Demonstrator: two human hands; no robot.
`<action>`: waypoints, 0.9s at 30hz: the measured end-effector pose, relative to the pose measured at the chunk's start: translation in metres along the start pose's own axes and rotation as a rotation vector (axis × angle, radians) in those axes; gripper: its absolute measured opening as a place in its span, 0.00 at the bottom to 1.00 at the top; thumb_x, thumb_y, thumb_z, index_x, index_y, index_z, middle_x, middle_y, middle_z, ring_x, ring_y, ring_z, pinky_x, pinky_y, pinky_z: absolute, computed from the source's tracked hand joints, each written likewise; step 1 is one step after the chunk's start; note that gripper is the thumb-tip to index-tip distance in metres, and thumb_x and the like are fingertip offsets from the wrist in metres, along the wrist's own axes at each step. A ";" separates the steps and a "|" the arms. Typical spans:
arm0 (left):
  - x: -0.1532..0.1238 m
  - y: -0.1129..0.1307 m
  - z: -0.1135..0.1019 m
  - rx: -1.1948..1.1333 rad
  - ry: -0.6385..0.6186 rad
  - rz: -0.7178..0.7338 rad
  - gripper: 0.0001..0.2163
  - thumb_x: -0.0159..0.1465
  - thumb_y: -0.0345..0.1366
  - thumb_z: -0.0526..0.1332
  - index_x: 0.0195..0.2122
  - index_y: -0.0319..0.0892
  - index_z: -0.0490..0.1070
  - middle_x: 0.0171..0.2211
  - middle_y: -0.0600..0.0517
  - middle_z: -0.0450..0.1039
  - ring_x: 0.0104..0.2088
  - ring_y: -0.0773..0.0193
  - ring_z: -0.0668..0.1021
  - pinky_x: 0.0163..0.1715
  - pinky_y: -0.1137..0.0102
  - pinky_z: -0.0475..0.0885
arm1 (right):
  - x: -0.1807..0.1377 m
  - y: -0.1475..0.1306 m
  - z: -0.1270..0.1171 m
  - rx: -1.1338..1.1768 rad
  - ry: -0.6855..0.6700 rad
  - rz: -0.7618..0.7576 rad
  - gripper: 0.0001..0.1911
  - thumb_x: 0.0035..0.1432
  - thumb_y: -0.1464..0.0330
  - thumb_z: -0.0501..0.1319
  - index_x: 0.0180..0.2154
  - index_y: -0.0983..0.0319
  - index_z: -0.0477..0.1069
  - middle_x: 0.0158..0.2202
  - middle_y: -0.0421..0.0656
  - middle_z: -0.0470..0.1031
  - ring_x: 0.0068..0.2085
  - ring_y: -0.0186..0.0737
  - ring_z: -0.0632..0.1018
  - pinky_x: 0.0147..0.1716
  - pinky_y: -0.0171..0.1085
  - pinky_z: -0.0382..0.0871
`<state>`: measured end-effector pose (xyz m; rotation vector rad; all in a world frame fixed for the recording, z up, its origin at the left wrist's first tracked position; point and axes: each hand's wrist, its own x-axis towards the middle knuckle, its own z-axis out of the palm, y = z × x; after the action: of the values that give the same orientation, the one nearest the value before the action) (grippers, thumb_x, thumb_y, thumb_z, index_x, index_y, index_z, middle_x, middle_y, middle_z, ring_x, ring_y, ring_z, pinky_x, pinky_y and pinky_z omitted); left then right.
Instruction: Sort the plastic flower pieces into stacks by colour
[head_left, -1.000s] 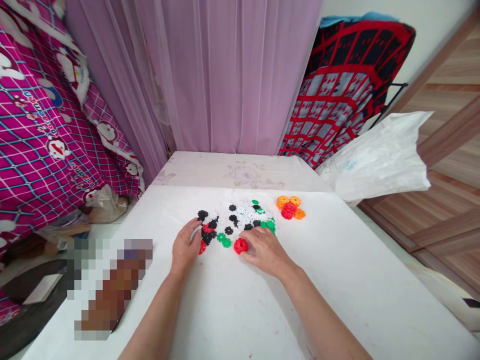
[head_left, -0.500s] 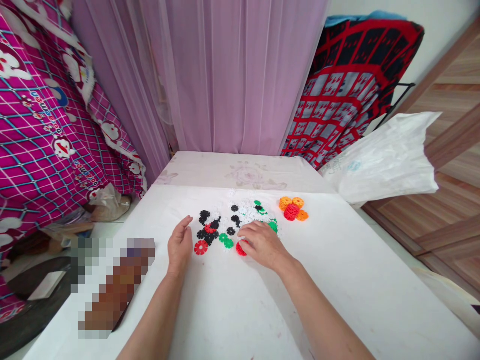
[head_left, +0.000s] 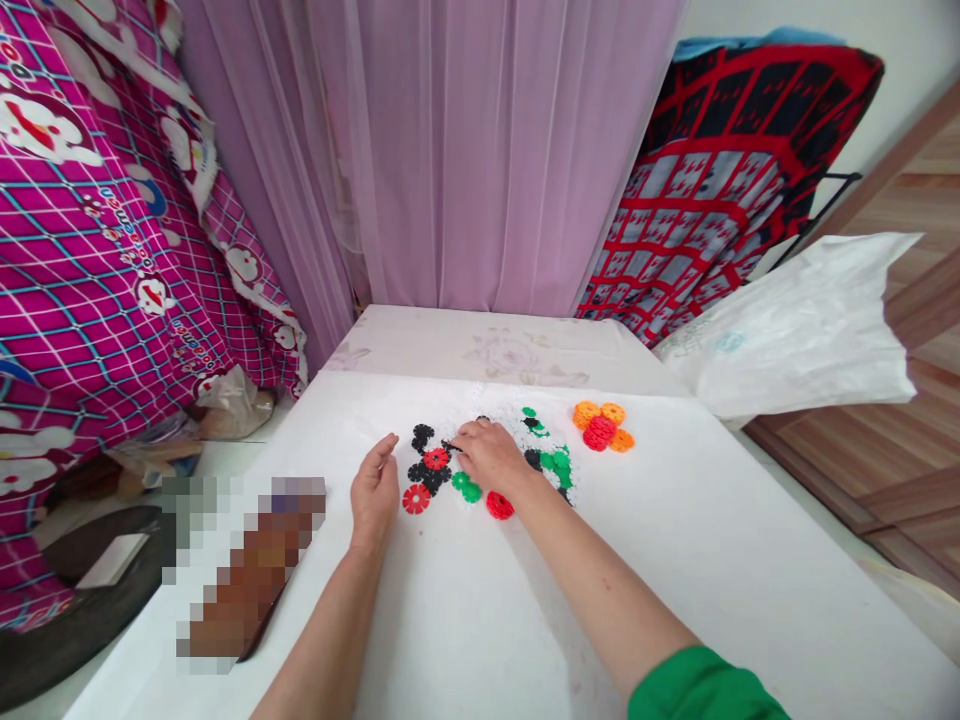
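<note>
Slotted plastic snowflake discs lie on the white-covered table [head_left: 465, 620]. My left hand [head_left: 375, 495] rests on its side left of the discs, fingers stretched out and holding nothing. Right beside it are a red disc [head_left: 416, 499] and a cluster of black discs [head_left: 427, 476], with another red disc [head_left: 436, 459] on top. My right hand [head_left: 491, 458] reaches over the middle of the spread, its fingertips closed on a black disc [head_left: 452, 446]. Green discs [head_left: 466, 488] and a red stack [head_left: 499, 505] lie just below that hand. White discs [head_left: 510, 410] are partly hidden behind it.
Orange discs [head_left: 585, 414] surround a red stack [head_left: 599, 433] at the right. More green discs [head_left: 556, 464] lie nearer. A blurred-out object [head_left: 247, 580] is at the table's left edge. A white plastic bag [head_left: 802, 330] stands beyond the right edge.
My right hand has left the red stack and moved up and left to the black discs. The left hand stays beside the pile. The view has shifted slightly.
</note>
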<state>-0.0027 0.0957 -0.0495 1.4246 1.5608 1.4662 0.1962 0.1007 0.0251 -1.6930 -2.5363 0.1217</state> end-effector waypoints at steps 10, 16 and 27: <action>-0.001 0.009 -0.001 -0.072 -0.014 -0.069 0.14 0.63 0.36 0.55 0.48 0.44 0.73 0.53 0.48 0.75 0.55 0.59 0.75 0.61 0.57 0.65 | 0.011 -0.028 0.000 0.025 0.020 -0.016 0.13 0.59 0.60 0.61 0.43 0.58 0.74 0.43 0.45 0.78 0.48 0.47 0.73 0.44 0.41 0.63; -0.001 0.010 -0.001 -0.056 -0.027 -0.063 0.15 0.63 0.36 0.55 0.49 0.44 0.73 0.53 0.48 0.75 0.55 0.59 0.75 0.60 0.60 0.67 | 0.017 -0.036 0.004 0.025 0.006 0.048 0.16 0.57 0.64 0.61 0.48 0.60 0.71 0.44 0.48 0.79 0.47 0.48 0.75 0.45 0.41 0.63; 0.000 0.008 0.002 -0.221 0.041 -0.128 0.13 0.61 0.34 0.58 0.45 0.44 0.76 0.51 0.48 0.76 0.55 0.60 0.75 0.62 0.59 0.63 | -0.047 0.007 -0.015 0.346 0.102 0.246 0.23 0.51 0.66 0.66 0.50 0.58 0.68 0.44 0.41 0.78 0.44 0.42 0.76 0.43 0.37 0.64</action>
<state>0.0020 0.0955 -0.0422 1.1539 1.4354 1.5458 0.2225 0.0607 0.0376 -1.8027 -2.0782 0.4504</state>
